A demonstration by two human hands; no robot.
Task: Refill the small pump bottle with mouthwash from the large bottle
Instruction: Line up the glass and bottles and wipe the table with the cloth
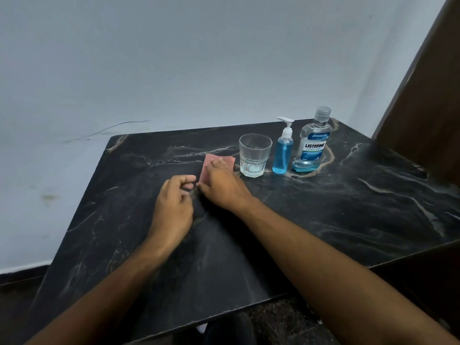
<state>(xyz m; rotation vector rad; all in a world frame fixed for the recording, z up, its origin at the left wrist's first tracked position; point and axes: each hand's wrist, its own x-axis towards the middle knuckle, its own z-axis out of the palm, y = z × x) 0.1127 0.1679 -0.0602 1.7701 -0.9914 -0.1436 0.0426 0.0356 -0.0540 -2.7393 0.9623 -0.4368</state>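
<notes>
Small pump bottle (283,150) stood between glass (254,155) and large bottle (311,143), both capped. Right hand (221,181) pressed flat on pink cloth (211,168); left hand (174,202) loosely curled, empty. Risk: narrow neck could cause spillage when pouring.

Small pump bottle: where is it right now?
In the head view, the small pump bottle stands upright toward the table's far right, between the empty glass on its left and the large mouthwash bottle on its right.
</notes>
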